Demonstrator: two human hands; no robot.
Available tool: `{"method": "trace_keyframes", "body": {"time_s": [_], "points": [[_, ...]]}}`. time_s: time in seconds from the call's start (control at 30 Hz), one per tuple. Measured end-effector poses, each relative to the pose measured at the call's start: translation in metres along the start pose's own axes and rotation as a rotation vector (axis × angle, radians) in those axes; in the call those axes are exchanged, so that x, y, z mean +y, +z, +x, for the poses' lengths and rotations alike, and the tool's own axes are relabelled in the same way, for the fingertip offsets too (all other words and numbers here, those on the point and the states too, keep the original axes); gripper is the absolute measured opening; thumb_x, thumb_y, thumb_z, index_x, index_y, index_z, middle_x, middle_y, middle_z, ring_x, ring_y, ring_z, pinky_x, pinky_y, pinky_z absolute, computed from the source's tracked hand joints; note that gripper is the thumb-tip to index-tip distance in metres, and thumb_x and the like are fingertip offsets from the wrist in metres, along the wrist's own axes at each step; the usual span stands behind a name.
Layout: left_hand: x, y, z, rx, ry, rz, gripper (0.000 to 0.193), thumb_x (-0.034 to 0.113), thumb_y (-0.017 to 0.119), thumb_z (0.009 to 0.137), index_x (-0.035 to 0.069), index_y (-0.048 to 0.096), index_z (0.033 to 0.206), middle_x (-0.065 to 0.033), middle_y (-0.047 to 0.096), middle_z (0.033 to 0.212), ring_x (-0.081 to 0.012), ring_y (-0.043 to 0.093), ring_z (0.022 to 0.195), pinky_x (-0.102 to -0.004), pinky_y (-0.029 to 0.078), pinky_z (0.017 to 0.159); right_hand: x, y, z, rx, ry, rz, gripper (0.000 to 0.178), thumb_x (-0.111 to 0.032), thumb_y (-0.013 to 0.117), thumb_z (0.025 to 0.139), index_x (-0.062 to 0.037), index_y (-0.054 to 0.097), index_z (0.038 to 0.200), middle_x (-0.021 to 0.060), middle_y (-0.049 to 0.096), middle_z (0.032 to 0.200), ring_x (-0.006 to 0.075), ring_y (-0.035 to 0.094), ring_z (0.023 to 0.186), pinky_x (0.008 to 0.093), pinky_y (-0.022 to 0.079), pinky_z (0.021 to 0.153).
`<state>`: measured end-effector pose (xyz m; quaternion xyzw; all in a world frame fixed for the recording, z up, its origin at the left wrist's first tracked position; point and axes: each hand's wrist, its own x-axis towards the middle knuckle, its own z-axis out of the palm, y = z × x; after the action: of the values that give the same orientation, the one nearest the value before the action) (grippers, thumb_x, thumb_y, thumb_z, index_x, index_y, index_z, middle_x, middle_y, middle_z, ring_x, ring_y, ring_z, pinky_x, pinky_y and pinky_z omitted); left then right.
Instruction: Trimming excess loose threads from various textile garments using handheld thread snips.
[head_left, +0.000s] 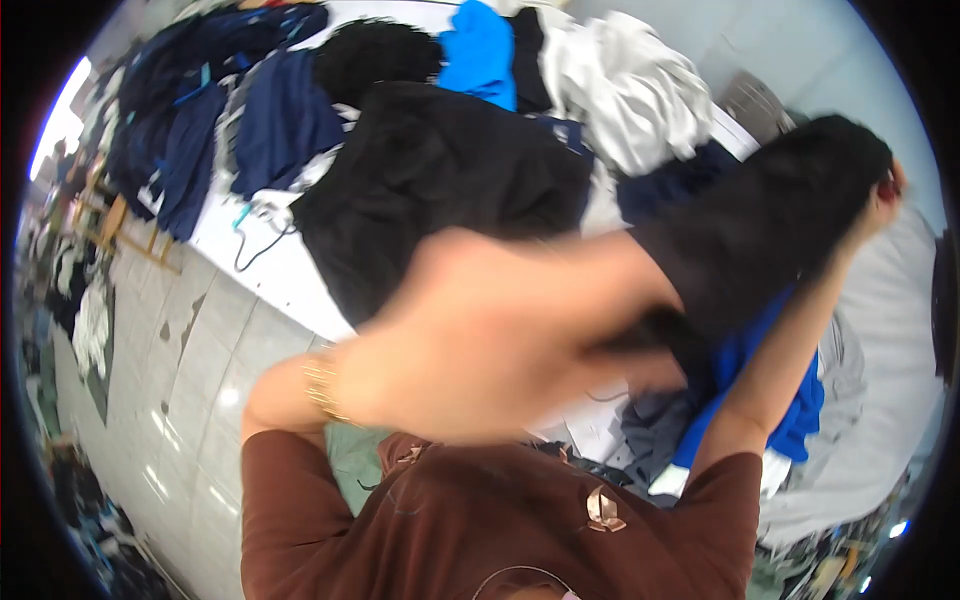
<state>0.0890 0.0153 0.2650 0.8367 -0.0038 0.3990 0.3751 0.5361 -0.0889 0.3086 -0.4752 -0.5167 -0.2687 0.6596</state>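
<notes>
A black garment (pixel 770 210) is raised over the right side of the table, stretched out between both hands. My right hand (pixel 884 203), far out at the right, is closed round one end of it. Close in front and smeared by motion is my left hand (pixel 480 340), a gold bracelet (pixel 323 388) at its wrist. Its fingers reach the near end of the black garment and appear to pinch it; the fingertips are partly hidden. Behind my left hand, another black garment (pixel 460 150) lies spread on the table.
On the white table (pixel 265 265) lie dark blue clothes (pixel 285 125), a bright blue piece (pixel 478 55) and white cloth (pixel 630 85). Blue and grey cloth (pixel 800 410) is bunched at the right, beside a grey covered surface (pixel 885 370). A wooden stool (pixel 125 225) stands left on the tiled floor.
</notes>
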Motion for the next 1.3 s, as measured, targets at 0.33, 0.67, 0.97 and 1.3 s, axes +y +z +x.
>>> {"method": "trace_keyframes", "body": {"time_s": [0.33,0.67,0.97,1.3], "points": [[-0.093,-0.004,-0.062,0.212,-0.408,0.038,0.028,0.024,0.069,0.083,0.005,0.054,0.097,-0.0118,0.058,0.061,-0.0301,0.06,0.053,-0.036,0.045,0.047,0.004,0.205,-0.051,-0.32,0.028,-0.593,0.023,-0.024,0.053,0.095,-0.0045,0.054,0.106,0.0138,0.062,0.089,0.0221,0.06,0.08,0.034,0.047,0.073],[-0.204,-0.109,-0.169,0.607,-0.968,0.172,0.025,0.014,0.067,0.086,-0.003,0.057,0.102,-0.0079,0.065,0.077,-0.0109,0.058,0.062,-0.0225,0.045,0.058,0.004,0.483,-0.18,-1.073,0.15,-0.366,0.017,-0.014,0.051,0.088,-0.0065,0.054,0.104,0.0197,0.06,0.097,0.0386,0.06,0.092,0.0466,0.048,0.075],[-0.23,-0.132,-0.162,0.498,-0.783,0.937,0.059,0.014,0.065,0.086,-0.002,0.035,0.134,-0.0209,0.034,0.134,-0.0343,0.032,0.127,-0.0438,0.032,0.102,-0.013,0.566,-0.27,-1.175,0.233,-0.35,0.051,-0.029,0.053,0.087,-0.0264,0.039,0.137,0.0302,0.041,0.131,0.0382,0.066,0.083,0.0446,0.053,0.072],[-0.307,-0.127,-0.066,-0.012,-0.435,0.943,0.06,0.036,0.059,0.089,0.008,0.039,0.138,-0.0231,0.043,0.135,-0.0386,0.031,0.13,-0.0476,0.018,0.112,0.056,0.381,-0.241,-0.511,0.325,-0.423,0.035,-0.006,0.054,0.077,-0.0098,0.056,0.112,0.0125,0.059,0.108,0.0317,0.059,0.097,0.0415,0.05,0.077]]}}
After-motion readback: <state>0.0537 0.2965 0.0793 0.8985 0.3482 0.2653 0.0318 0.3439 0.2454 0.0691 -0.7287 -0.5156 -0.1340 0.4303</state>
